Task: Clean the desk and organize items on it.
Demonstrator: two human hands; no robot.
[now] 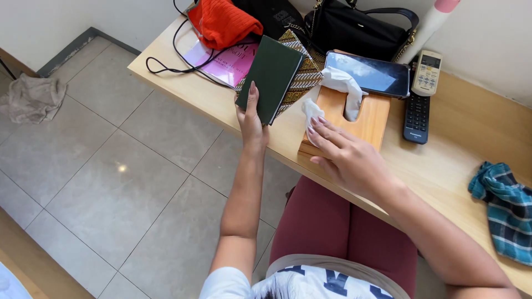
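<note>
A light wooden desk (443, 160) runs along a white wall above a grey tiled floor (111, 166). The left hand (250, 119) holds a dark green book (271, 77) by its lower edge at the desk's front, the fingers straight and together up the cover, the thumb hidden behind it. The book lies tilted over a patterned pouch (302, 77). The right hand (346, 158) rests on the near end of a wooden tissue box (354, 119), its fingers slightly spread and the fingertips pressing a white tissue (311, 111) at the box's left corner. More tissue (343, 88) sticks up from the slot. A phone (368, 73) lies just behind the box, two remotes (418, 99) to its right. A black bag (354, 27), an orange cloth (221, 22) and a pink magazine (227, 63) sit further back; a plaid cloth (507, 210) lies at the right end.
</note>
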